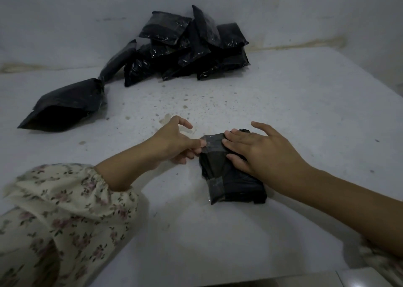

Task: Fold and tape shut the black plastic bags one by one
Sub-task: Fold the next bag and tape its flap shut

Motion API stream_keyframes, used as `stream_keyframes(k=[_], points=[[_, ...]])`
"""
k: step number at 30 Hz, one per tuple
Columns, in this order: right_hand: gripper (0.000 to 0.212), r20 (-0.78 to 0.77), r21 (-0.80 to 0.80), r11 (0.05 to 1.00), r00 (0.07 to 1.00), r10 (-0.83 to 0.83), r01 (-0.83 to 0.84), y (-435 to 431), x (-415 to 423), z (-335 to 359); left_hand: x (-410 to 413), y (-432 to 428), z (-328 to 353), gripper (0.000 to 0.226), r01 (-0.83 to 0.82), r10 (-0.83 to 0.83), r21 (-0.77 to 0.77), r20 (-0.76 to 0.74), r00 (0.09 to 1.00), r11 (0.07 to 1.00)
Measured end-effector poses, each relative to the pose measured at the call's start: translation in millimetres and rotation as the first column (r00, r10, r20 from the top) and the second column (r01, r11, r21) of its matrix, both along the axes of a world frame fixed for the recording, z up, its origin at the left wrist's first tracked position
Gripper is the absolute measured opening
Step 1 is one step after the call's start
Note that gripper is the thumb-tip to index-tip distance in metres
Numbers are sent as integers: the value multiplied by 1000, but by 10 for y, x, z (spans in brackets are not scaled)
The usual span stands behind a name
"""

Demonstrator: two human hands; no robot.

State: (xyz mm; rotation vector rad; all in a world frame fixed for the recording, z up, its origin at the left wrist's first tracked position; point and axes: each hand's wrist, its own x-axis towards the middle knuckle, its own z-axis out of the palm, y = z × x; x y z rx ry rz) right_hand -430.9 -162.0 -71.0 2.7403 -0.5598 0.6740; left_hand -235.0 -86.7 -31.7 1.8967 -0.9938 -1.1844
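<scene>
Fingers: right hand (268, 149) spread atop black bag (231, 184), left hand (174, 140) pinched on tape (209, 146)

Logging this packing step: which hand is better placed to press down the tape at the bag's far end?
Left. The left hand pinches the tape at the edge of the folded bag, while the right hand lies flat on it, pinning it down.

Before you, the folded black bag (231, 177) lies flat, clear tape (214, 183) across both ends. Taped bags (192, 47) are piled behind; one unfolded bag (65, 105) lies far left.
</scene>
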Motion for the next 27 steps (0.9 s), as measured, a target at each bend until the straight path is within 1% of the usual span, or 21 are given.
stream_keyframes(k=[2,5,7,8,9,10,11,12,13,14,15,17,19,21,23,24,27], points=[[43,-11,18,1000,1000,-9,9,9,-8,10,1,42,-62,41,34,-31,-27,103,994,999],[42,-45,31,999,999,-22,23,15,-25,27,43,128,-190,35,92,-57,-78,368,928,993],[42,-54,51,998,998,-30,32,31,-26,35,39,197,-270,29,91,21,-204,489,872,975],[42,-53,61,997,998,-36,40,41,-23,42,7,232,-292,26,109,79,-304,546,834,947],[41,-51,70,996,998,-43,47,51,-20,45,-41,273,-303,22,168,122,-394,611,782,904],[41,-52,81,995,997,-53,57,62,-20,45,-90,308,-316,20,264,121,-440,674,729,858],[41,-57,86,994,996,-62,67,74,-18,48,-138,331,-344,29,372,71,-428,729,681,824],[40,-65,84,994,996,-69,74,86,-13,58,-179,350,-387,43,478,-23,-371,771,636,796],[40,-74,72,994,995,-72,77,87,-14,55,-212,370,-430,54,557,-129,-288,796,592,779],[40,-87,69,994,993,-75,81,93,-19,47,-223,385,-475,61,598,-217,-206,801,558,774],[41,-104,89,992,991,-82,91,115,-22,50,-217,398,-512,63,609,-272,-146,797,539,780],[45,-131,164,976,984,-123,144,146,-30,56,-213,423,-535,55,587,-323,-64,784,530,807],[50,-182,254,943,968,-172,216,203,-34,100,-264,462,-492,49,543,-353,-6,754,554,840],[53,-257,326,899,943,-213,292,269,-37,155,-306,487,-467,53,506,-375,46,730,571,861],[57,-346,436,829,916,-204,349,327,-81,180,-343,509,-444,58,474,-376,80,729,572,877],[59,-357,465,798,906,-228,383,350,-93,181,-355,517,-432,60,465,-375,89,730,571,881],[63,-322,592,686,904,-280,423,411,-78,193,-374,529,-386,59,452,-375,96,722,582,887]])
